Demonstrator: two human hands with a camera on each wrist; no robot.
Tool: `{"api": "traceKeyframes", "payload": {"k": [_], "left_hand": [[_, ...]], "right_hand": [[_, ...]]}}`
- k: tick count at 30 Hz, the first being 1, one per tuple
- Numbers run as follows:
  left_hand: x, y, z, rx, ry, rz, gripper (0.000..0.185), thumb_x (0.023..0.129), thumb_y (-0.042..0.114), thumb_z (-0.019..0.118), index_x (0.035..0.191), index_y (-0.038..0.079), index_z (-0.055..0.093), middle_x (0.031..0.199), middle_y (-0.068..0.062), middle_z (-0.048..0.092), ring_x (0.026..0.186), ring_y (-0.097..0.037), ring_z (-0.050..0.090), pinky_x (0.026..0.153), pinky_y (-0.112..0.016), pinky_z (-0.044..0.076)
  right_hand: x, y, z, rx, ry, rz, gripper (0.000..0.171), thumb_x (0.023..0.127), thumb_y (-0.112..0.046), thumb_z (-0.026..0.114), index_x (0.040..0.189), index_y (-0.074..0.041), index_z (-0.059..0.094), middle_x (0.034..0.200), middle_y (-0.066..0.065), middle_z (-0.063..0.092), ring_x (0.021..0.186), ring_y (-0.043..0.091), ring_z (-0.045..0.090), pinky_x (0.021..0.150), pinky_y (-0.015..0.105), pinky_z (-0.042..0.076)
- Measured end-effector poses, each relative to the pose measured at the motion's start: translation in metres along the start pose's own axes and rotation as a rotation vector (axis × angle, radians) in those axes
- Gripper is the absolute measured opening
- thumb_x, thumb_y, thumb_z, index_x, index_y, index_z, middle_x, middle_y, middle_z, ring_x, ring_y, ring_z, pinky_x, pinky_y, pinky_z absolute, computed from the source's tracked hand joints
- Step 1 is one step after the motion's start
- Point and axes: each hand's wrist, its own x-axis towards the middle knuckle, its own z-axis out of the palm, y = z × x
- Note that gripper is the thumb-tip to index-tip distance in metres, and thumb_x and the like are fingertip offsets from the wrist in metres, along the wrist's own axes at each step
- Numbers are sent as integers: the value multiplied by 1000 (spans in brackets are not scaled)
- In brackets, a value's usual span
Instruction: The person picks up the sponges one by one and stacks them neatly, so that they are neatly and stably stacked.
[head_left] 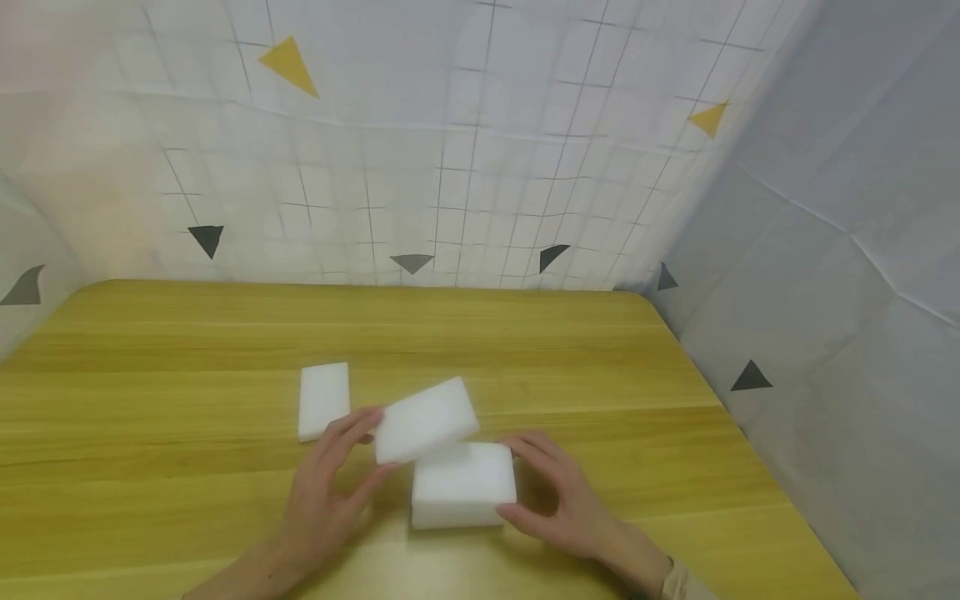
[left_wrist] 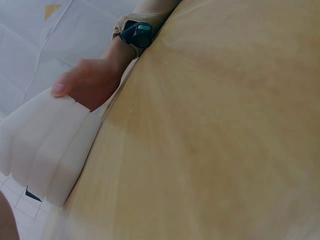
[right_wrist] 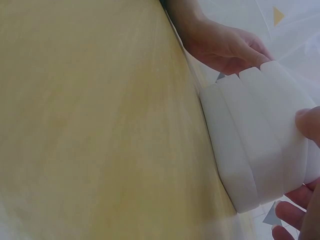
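Note:
My left hand (head_left: 321, 496) pinches a white sponge block (head_left: 426, 419) by its left end, thumb at the near edge and fingers at the far one. That block is turned at an angle and overlaps the back left corner of a stack of sponge blocks (head_left: 465, 492). At the stack's right end, my right hand (head_left: 564, 500) holds it with the thumb in front and fingers behind. The right wrist view shows several layers in the stack (right_wrist: 240, 145), rounded at their edges. Another white sponge block (head_left: 324, 402) lies flat on the table, just beyond the left fingers.
The wood-grain table (head_left: 585, 358) meets a white grid-patterned sheet (head_left: 420, 167) with yellow and dark triangles along its back edge. A grey-white sheet (head_left: 840, 250) rises along the right side. A dark device (left_wrist: 137, 34) is strapped on the right wrist.

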Motion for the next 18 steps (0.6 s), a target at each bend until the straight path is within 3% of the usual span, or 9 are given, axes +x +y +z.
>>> {"api": "traceKeyframes", "payload": {"k": [8, 18], "left_hand": [[1, 3, -1, 13, 4, 12, 52, 96, 30, 67, 125, -13, 59, 124, -23, 62, 104, -14, 60, 96, -14, 48], [3, 5, -1, -23, 0, 41, 53, 95, 30, 69, 122, -14, 60, 123, -23, 63, 103, -16, 60, 96, -14, 48]], "right_hand": [[0, -3, -2, -12, -15, 44, 64, 81, -24, 82, 138, -10, 57, 131, 7, 59, 120, 20, 56, 107, 30, 46], [1, -2, -1, -8, -7, 22, 63, 82, -25, 82, 138, -8, 57, 130, 7, 60, 119, 20, 56, 107, 28, 46]]}}
